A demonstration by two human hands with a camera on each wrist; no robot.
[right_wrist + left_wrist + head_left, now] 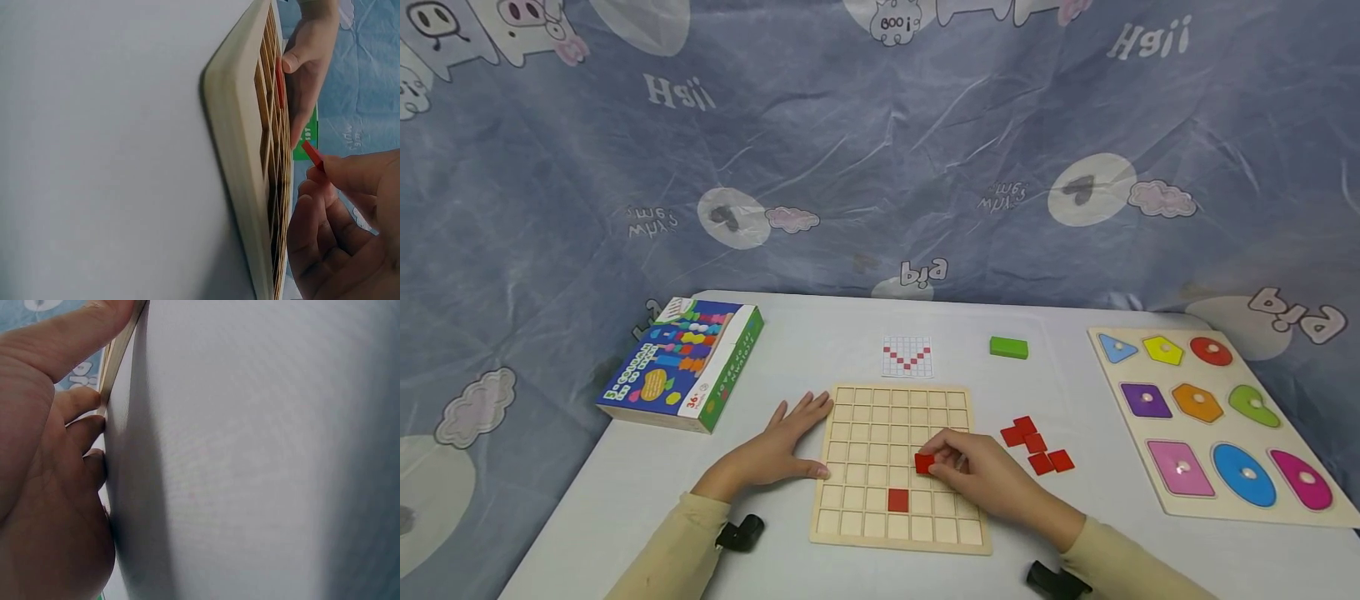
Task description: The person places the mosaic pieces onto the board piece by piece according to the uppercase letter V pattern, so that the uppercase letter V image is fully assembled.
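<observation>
A wooden grid board lies flat on the table, with one red tile set in a cell of a lower row. My right hand pinches another red tile between thumb and fingers over the board's middle right. In the right wrist view that tile is held tilted above the board by the right hand. My left hand is spread at the board's left edge, thumb and fingertips touching it. The left wrist view shows the left hand against the board's edge.
Several loose red tiles lie right of the board. Behind it are a pattern card and a green block. A colourful box stands at the left, a shape puzzle at the right.
</observation>
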